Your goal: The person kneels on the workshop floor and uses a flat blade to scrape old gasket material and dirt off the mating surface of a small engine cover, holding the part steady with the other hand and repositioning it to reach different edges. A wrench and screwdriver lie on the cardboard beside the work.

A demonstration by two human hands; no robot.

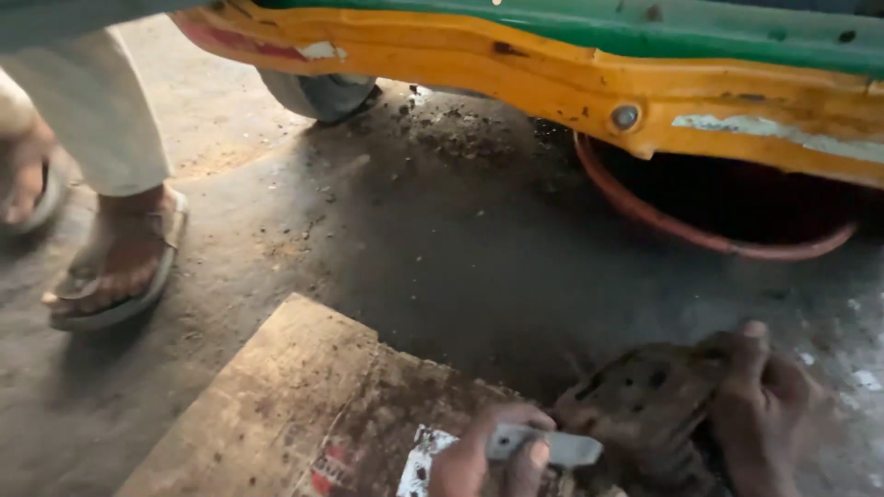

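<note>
My left hand (488,456) is at the bottom middle, its fingers closed around a flat grey metal tool (552,448) that points right. Beside it my right hand (760,405) grips the right edge of a rusty, dirty metal plate with holes (645,400). The tool's tip touches the plate's lower left side. Both hands are greasy and partly cut off by the frame's bottom edge.
A stained cardboard sheet (295,396) lies on the oily concrete floor under my left hand. Above is a vehicle's yellow and green body (589,64) with a tyre (322,92) behind. A red-rimmed basin (727,241) sits under it. Another person's sandalled foot (115,267) stands at left.
</note>
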